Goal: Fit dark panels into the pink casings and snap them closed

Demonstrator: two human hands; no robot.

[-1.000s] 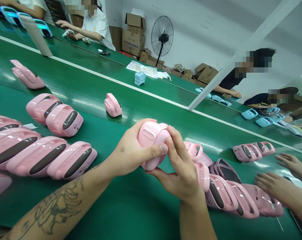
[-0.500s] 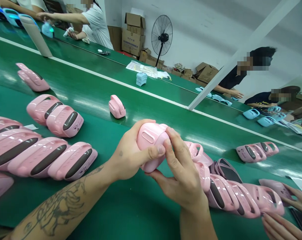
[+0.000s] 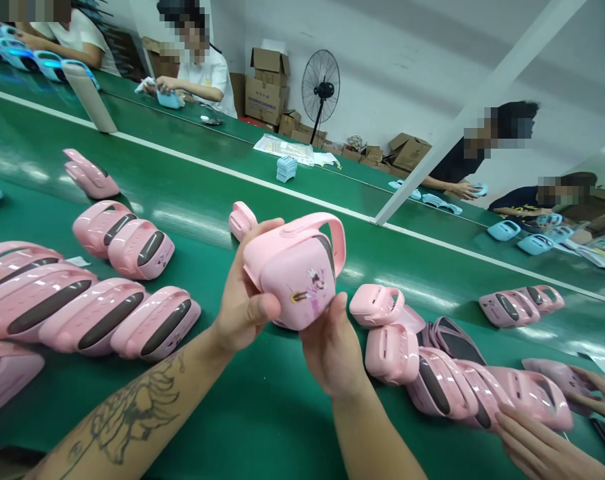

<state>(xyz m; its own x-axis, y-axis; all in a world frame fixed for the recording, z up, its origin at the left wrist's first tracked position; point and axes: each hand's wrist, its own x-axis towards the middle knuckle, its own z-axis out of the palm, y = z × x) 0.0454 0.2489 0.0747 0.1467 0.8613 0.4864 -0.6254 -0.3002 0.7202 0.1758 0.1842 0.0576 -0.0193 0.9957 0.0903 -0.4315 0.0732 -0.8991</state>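
Observation:
Between my hands is a pink plastic housing (image 3: 302, 280) with a loop handle, a dark glossy top panel and a printed cartoon figure facing me. My left hand (image 3: 247, 300) grips its left side, the thumb across the lower front corner. My right hand (image 3: 332, 347) holds it from below and to the right, its thumb at the lower right edge and its other fingers mostly hidden behind. Just past my left fingers, a small pink housing (image 3: 242, 220) stands on the bench. To the right of my right hand sit more pink housings (image 3: 392, 353), one touching another.
Rows of pink housings (image 3: 127, 320) stand at left on the green bench (image 3: 262, 427). Another person's hands (image 3: 547, 440) touch housings at right. A slanted white post (image 3: 432, 160) rises from the bench. People across the bench handle blue housings (image 3: 503, 229).
The housing has been turned, so its printed face and handle now show. My right hand has dropped from its upper side to beneath it. The nearby person's hand has moved left along the housings.

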